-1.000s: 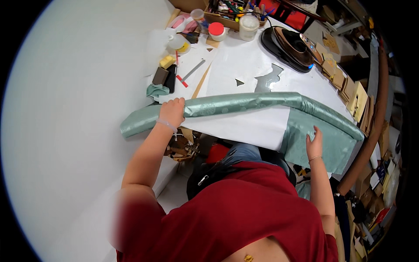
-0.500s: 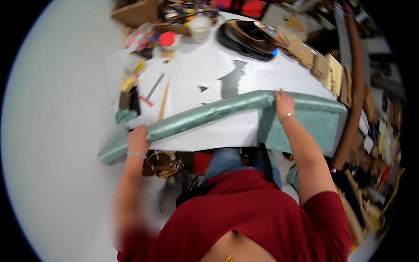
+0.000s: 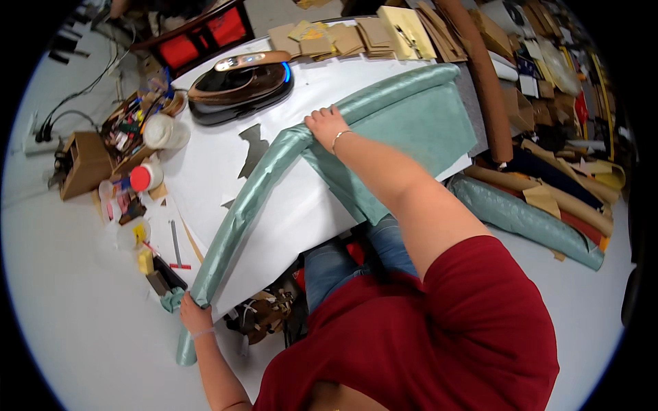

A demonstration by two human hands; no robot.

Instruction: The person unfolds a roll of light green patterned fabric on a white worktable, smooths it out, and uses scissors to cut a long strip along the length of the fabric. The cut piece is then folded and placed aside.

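A long, shiny pale green roll of material (image 3: pixel 253 192) lies diagonally across the white-covered table, bent near its middle, with a flat unrolled part (image 3: pixel 425 130) spread to the right. My left hand (image 3: pixel 196 312) is wrapped around the roll near its lower end at the table's left edge. With my right hand (image 3: pixel 327 125) I grip the roll just right of the bend. Dark irregular scraps (image 3: pixel 252 151) lie on the white surface (image 3: pixel 288 219) beyond the roll.
An iron-like device (image 3: pixel 240 85) stands at the back, near card samples (image 3: pixel 346 40). Along the left are a white tub (image 3: pixel 164 131), red-lidded jar (image 3: pixel 140 179), ruler tool (image 3: pixel 175 241) and cardboard box (image 3: pixel 86 164). A brown roll (image 3: pixel 490 116) borders the right; more rolls (image 3: pixel 528 219) lie beyond.
My right hand has risen from over the flat material onto the roll and gripped it. My left hand and its end of the roll sit lower. The view has turned toward the right.
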